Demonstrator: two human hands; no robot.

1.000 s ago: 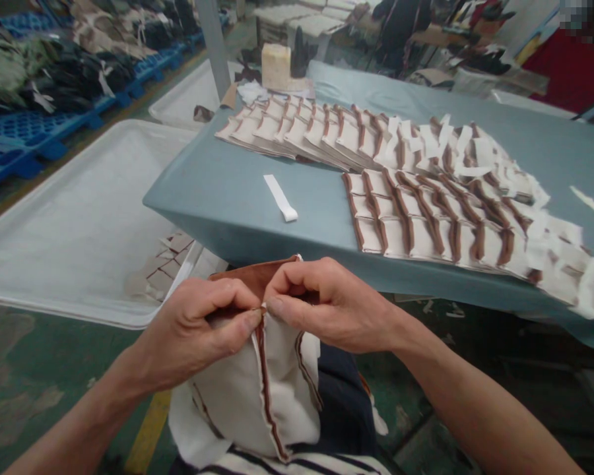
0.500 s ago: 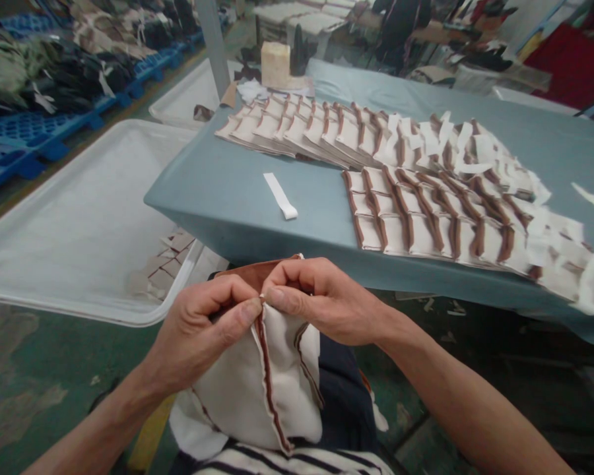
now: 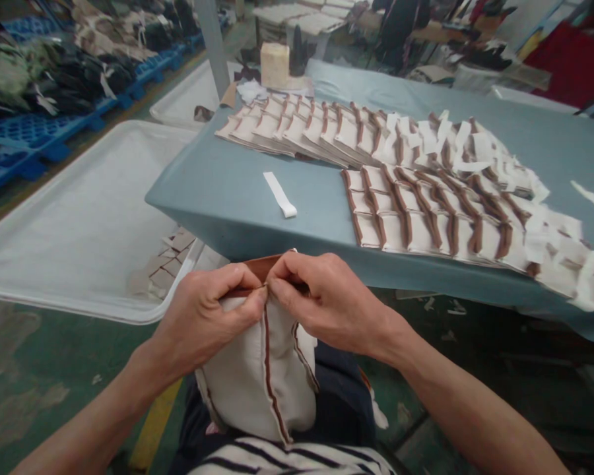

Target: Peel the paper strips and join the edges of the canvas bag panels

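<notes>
Over my lap hangs a sewn piece of off-white fabric (image 3: 245,369) with raised brown-edged seams and a brown strip along its top. My left hand (image 3: 218,313) pinches its top edge, thumb and forefinger meeting at the middle seam. Right beside it, my right hand (image 3: 329,300) pinches the same edge, and the fingertips of both hands almost touch. Whatever lies exactly between the fingertips is too small to make out. Part of the brown strip is hidden behind the hands.
Ahead stands a table with a blue-grey cover (image 3: 218,198). On it lie a white strip (image 3: 280,194), a back row of seamed pieces (image 3: 321,128) and a front row (image 3: 420,211). At left is a white bin (image 3: 79,198) with seamed pieces inside; blue pallets (image 3: 34,135) stand beyond.
Both hands have shifted slightly right and up along with the fabric's pinched edge. The fabric's lower left part has swung inward and hangs narrower. Items on the table have stayed put.
</notes>
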